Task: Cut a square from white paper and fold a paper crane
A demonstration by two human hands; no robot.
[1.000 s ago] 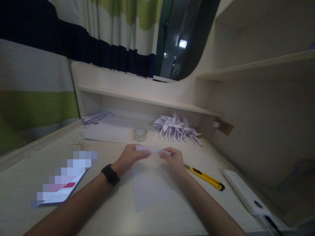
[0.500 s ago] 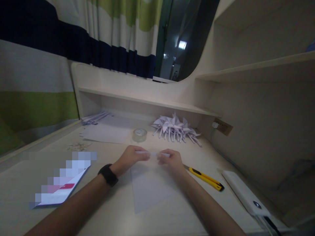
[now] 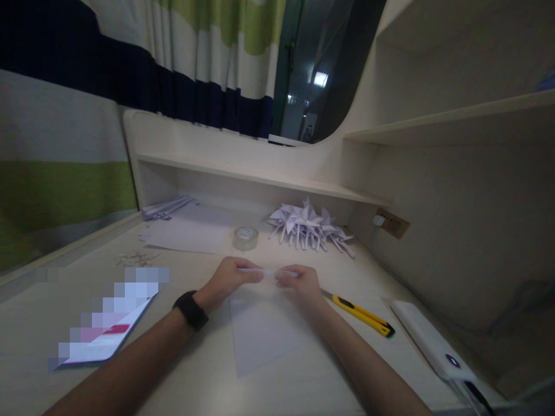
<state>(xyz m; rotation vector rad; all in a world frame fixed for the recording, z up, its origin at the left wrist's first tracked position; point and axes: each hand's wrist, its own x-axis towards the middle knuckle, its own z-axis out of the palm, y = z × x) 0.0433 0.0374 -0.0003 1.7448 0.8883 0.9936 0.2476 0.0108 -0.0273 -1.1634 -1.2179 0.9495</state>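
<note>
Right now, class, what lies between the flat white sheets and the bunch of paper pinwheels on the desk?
In the head view, a roll of clear tape lies between the flat white sheets and the paper pinwheels.

I see a wide, dull black watch-like band [image 3: 191, 310] round my left wrist [image 3: 205, 298], between seven and eight o'clock on my remote feed, too dark to show markings. My left grip [image 3: 232, 278] and right grip [image 3: 304, 282] are bare, likewise the left forearm [image 3: 130, 359] near eight and right forearm [image 3: 364, 352] near five.
</note>
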